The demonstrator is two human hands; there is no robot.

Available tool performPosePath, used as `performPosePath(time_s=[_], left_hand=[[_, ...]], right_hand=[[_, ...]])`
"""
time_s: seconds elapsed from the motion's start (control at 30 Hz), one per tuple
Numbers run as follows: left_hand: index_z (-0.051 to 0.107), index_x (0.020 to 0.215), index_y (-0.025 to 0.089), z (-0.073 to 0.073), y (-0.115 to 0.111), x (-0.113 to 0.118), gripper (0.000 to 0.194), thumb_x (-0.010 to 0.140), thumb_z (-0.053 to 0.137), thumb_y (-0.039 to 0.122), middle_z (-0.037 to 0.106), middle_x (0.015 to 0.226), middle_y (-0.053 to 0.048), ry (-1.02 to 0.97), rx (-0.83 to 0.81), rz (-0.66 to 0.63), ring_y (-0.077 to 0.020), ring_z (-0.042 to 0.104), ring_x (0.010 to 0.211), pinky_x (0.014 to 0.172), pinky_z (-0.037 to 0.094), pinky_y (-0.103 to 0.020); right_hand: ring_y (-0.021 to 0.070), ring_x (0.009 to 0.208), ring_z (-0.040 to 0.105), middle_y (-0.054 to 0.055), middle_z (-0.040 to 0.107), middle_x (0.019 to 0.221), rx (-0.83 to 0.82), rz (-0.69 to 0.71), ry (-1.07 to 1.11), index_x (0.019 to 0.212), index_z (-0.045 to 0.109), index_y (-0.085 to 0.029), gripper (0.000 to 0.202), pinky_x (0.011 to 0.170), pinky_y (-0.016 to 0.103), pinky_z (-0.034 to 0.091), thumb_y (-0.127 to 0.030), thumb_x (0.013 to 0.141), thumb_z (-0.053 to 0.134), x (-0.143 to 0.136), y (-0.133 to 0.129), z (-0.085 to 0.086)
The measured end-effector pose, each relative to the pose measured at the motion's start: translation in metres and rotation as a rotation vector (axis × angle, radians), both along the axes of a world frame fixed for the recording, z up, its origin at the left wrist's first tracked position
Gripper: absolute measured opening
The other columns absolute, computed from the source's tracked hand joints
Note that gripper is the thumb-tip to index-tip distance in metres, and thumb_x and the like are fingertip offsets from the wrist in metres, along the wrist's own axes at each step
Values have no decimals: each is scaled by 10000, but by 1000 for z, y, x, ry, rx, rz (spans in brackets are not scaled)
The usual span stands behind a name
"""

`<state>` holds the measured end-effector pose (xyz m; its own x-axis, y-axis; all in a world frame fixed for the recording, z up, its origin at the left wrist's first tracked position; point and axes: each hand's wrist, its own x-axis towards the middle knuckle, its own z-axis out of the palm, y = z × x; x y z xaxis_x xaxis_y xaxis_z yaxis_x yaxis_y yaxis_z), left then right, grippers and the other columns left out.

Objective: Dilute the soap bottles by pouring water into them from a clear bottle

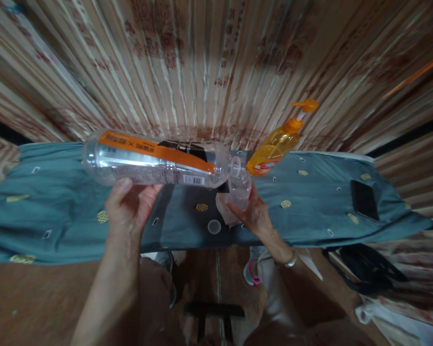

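My left hand (132, 202) grips a large clear plastic bottle (155, 161) with an orange, silver and black label. The bottle lies tilted on its side in the air, its neck pointing right. Against or just over that neck is the top of a small clear container (240, 187), held by my right hand (254, 211). Whether the two rims touch, I cannot tell. Below the small container a pale, whitish piece (223, 207) rests on the cloth, partly hidden by my fingers. A small round translucent cap (214, 227) lies near the table's front edge.
An orange pump bottle (274, 146) with yellow liquid stands behind my right hand. A black phone (364, 199) lies at the right on the green patterned tablecloth (306, 226). A pleated curtain (202, 72) hangs behind. A dark bag (364, 266) sits at lower right.
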<state>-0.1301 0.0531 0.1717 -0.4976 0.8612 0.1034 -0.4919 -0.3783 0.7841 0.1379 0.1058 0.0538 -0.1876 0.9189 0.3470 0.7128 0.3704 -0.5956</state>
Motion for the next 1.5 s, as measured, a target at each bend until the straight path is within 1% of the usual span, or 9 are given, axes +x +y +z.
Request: performPosePath(time_s=[0.13, 0.3, 0.43, 0.57, 0.7, 0.9, 1.0, 1.13, 1.5], left_hand=[[738, 981, 273, 0, 0, 1, 443, 559, 873, 266, 799, 1073, -23, -40, 34, 9, -320, 671, 1220, 1015, 598, -460], [722, 1126, 305, -2, 1, 1, 598, 554, 888, 249, 784, 1136, -12, -52, 68, -3, -313, 665, 1240, 1032, 590, -472], [709, 1182, 311, -3, 2, 0, 656, 557, 894, 242, 776, 1166, -15, -64, 78, -11, -304, 664, 1244, 979, 622, -419], [713, 1182, 319, -3, 2, 0, 668, 546, 900, 243, 773, 1175, -17, -62, 73, -7, -308, 673, 1227, 908, 652, -392], [717, 1178, 325, -4, 2, 0, 662, 547, 903, 244, 776, 1164, -11, -61, 73, -4, -305, 677, 1221, 919, 648, -395], [718, 1172, 317, -4, 1, 0, 668, 538, 920, 257, 782, 1132, -13, -68, 72, -6, -304, 676, 1219, 937, 642, -403], [720, 1164, 315, -2, 1, 1, 670, 529, 929, 266, 784, 1125, -14, -64, 71, -8, -308, 671, 1227, 959, 634, -416], [728, 1146, 323, -1, 1, 2, 649, 531, 927, 264, 785, 1115, -8, -54, 75, -8, -297, 676, 1220, 918, 649, -380], [722, 1148, 322, -3, 0, 0, 639, 542, 919, 272, 777, 1142, -7, -50, 63, -7, -290, 675, 1215, 866, 664, -366]], right_hand=[[405, 1187, 685, 305, 665, 1308, -8, 7, 8, 1475, 392, -13, 935, 961, 605, 584, -621, 811, 645, 0, 1, 0], [396, 1233, 664, 289, 640, 1361, -45, 24, 17, 1504, 379, -55, 925, 999, 601, 571, -566, 795, 684, 2, 1, 3], [410, 1233, 662, 273, 641, 1366, -54, 19, 20, 1528, 366, -93, 929, 983, 627, 574, -576, 799, 681, 2, 0, 3], [407, 1225, 668, 274, 646, 1359, -28, 23, 19, 1521, 368, -96, 931, 979, 616, 580, -593, 796, 676, 2, 1, 1], [393, 1208, 679, 266, 659, 1345, -15, 19, 2, 1522, 350, -88, 932, 970, 589, 590, -605, 808, 655, 2, 1, 0], [395, 1223, 671, 258, 644, 1372, -28, 20, 0, 1540, 336, -121, 926, 979, 621, 583, -563, 802, 679, 2, 1, 1], [399, 1224, 669, 267, 639, 1374, -34, 20, 2, 1537, 338, -105, 930, 984, 630, 577, -549, 800, 688, 1, 1, 2], [399, 1206, 678, 286, 641, 1362, -31, 16, 5, 1510, 360, -61, 938, 970, 616, 586, -558, 788, 692, 1, 1, 2], [397, 1206, 681, 269, 650, 1358, -31, 15, 6, 1540, 334, -103, 946, 965, 613, 594, -555, 791, 693, 1, 0, 1]])
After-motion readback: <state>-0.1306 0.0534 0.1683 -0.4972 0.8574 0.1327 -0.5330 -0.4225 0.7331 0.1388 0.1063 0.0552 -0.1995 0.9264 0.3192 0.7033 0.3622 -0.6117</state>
